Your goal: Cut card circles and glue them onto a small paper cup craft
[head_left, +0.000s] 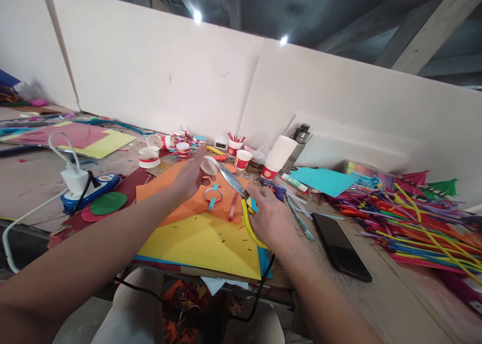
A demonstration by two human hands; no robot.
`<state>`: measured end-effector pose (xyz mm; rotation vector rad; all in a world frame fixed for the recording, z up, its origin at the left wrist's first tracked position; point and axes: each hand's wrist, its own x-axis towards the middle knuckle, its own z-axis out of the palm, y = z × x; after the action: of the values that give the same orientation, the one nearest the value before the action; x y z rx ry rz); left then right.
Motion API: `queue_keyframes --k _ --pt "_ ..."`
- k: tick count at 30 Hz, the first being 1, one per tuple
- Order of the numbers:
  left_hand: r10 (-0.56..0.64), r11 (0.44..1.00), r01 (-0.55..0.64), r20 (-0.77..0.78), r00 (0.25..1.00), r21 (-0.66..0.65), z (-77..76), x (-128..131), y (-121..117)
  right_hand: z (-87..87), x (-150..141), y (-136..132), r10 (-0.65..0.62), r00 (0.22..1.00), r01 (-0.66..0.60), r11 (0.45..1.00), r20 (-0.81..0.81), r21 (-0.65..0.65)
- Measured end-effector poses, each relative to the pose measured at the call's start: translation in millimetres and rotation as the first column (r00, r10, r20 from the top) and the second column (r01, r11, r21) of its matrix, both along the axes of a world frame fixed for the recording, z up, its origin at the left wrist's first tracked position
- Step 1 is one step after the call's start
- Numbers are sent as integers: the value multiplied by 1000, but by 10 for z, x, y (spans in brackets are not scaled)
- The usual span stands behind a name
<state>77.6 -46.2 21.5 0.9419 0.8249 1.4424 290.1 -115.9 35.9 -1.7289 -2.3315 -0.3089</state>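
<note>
My left hand (190, 176) is closed around a small cut piece of paper cup (209, 166), its round inside turned toward me. My right hand (269, 216) grips a pair of scissors (232, 180) with yellow handles. The blades point up and left, their tips close to the cup piece; whether they touch it I cannot tell. Beneath lies orange paper (165, 193) on top of yellow paper (203, 246). Between my hands, a paper cup ring (214, 197) with blue tabs and a red marker (233, 206) rest on the orange sheet.
A stack of paper cups (279, 155) stands at the back, beside a grey bottle (297, 145). To the right are a black phone (341, 246) and many coloured pipe cleaners (425, 223). On the left sits a blue power strip (90, 191) with a white charger and cables.
</note>
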Motion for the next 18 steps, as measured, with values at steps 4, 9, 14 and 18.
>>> queue_keyframes --k 4,9,14,18 --pt "-12 1000 12 -17 1000 4 -23 -14 16 1 -18 -2 -26 998 26 1000 61 0" --pt "-22 1000 21 -61 998 -7 -39 -22 29 6 -12 1 -30 995 29 999 100 17" --pt "12 1000 -12 -113 994 4 -28 -29 25 -2 -13 -9 -28 992 26 999 119 19" --pt "41 999 -34 -179 983 42 -6 -30 -6 -10 -24 -4 -28 993 25 999 117 21"
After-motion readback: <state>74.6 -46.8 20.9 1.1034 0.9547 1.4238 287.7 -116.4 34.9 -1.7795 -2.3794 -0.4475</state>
